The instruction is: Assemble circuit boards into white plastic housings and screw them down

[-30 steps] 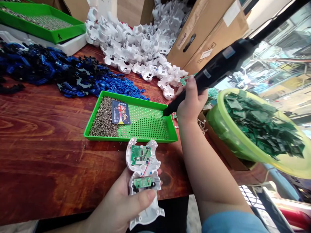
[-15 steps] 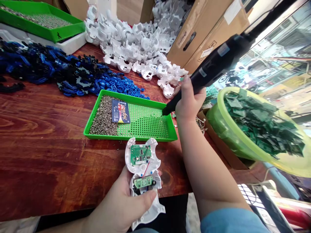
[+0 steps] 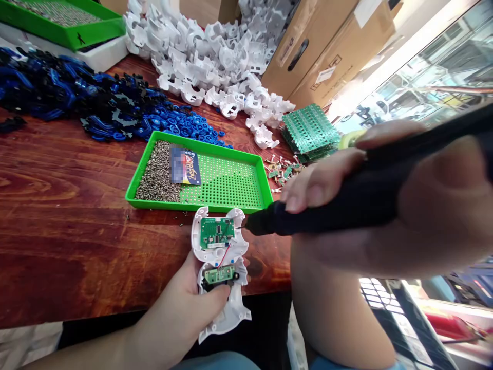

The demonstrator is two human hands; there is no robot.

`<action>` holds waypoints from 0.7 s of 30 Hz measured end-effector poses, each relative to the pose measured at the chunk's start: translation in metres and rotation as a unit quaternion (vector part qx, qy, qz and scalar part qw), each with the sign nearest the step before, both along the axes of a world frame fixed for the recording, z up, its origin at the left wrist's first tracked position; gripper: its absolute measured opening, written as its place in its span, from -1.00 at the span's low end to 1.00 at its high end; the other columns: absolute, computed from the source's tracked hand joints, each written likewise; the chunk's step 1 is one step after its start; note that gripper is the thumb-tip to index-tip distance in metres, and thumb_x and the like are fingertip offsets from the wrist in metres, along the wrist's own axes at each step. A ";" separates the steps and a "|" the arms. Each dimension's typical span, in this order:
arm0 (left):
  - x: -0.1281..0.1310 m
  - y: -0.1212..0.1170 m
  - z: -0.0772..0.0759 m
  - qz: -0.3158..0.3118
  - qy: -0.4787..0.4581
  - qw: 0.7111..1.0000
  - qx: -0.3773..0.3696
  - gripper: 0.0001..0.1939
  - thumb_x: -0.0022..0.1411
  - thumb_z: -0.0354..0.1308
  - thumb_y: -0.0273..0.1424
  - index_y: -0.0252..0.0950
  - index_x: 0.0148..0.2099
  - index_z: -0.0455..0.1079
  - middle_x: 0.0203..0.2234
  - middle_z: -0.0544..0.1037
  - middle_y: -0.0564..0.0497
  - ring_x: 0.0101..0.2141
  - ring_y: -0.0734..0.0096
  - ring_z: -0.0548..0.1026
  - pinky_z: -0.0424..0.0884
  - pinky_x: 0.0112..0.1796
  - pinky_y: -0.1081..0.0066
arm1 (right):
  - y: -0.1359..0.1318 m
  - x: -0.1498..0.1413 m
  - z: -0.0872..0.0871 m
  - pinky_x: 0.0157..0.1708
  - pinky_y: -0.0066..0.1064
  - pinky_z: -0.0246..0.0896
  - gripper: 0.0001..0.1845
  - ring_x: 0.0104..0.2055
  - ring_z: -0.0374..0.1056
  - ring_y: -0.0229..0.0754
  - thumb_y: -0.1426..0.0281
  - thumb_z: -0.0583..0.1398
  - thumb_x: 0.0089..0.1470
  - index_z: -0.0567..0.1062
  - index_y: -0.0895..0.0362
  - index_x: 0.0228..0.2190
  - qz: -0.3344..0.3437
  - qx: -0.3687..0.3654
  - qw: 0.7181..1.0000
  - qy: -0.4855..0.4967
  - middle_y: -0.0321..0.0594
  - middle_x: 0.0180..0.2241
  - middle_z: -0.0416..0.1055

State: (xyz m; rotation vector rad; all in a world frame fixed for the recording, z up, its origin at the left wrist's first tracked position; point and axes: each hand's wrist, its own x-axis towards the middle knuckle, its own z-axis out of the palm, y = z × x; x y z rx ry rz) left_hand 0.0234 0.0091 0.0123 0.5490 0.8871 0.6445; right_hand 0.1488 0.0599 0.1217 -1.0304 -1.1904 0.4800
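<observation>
My left hand (image 3: 185,313) grips a white plastic housing (image 3: 221,257) at the table's near edge, thumb pressed on its lower half. Two small green circuit boards sit inside it, joined by a red wire. My right hand (image 3: 385,200), large and close to the camera, is wrapped round a black electric screwdriver (image 3: 327,213). The driver lies nearly level, its tip at the right edge of the upper board. Just beyond the housing is a green screw tray (image 3: 231,203), with a heap of small screws (image 3: 157,174) and a blue card (image 3: 185,165) in it.
White housings (image 3: 215,56) are piled at the back, with blue and black parts (image 3: 96,105) to the left. A stack of green circuit panels (image 3: 310,131) lies right of the tray, with cardboard boxes (image 3: 319,46) behind. A second green tray (image 3: 65,23) stands far left.
My right hand has carried the screwdriver from over the green tray down and toward me, to the housing's upper board. My view has shifted, and the green bowl of boards is now hidden behind that hand.
</observation>
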 end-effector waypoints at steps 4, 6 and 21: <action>0.000 -0.001 0.000 0.022 0.021 1.000 0.002 -0.62 -0.06 0.28 -0.47 -0.27 -0.12 0.37 -0.31 0.61 0.03 -0.15 0.20 0.52 0.30 -0.02 0.30 | 0.000 -0.006 -0.010 -0.85 -0.32 -0.02 -0.55 -0.84 0.11 -0.21 -0.04 0.13 0.02 0.31 0.04 -0.61 0.041 0.016 0.996 0.076 -0.40 -0.83 0.16; 0.000 -0.001 -0.004 0.009 0.010 1.000 0.014 -0.65 -0.02 0.26 -0.47 -0.27 -0.11 0.38 -0.36 0.60 0.06 -0.17 0.24 0.51 0.30 -0.02 0.32 | 0.003 -0.003 -0.014 -0.84 -0.33 -0.01 -0.57 -0.81 0.14 -0.21 -0.04 0.15 0.01 0.34 0.04 -0.58 0.063 0.038 0.995 0.065 -0.39 -0.81 0.17; 0.004 -0.003 0.002 0.044 0.064 0.997 -0.012 -0.43 -0.15 0.30 -0.46 -0.22 0.00 0.39 -0.42 0.61 0.09 -0.27 0.29 0.54 0.32 -0.04 0.35 | 0.001 -0.005 -0.004 -0.86 -0.32 0.00 -0.52 -0.86 0.11 -0.21 0.02 0.13 0.08 0.28 0.04 -0.71 0.025 -0.044 0.995 0.085 -0.41 -0.87 0.14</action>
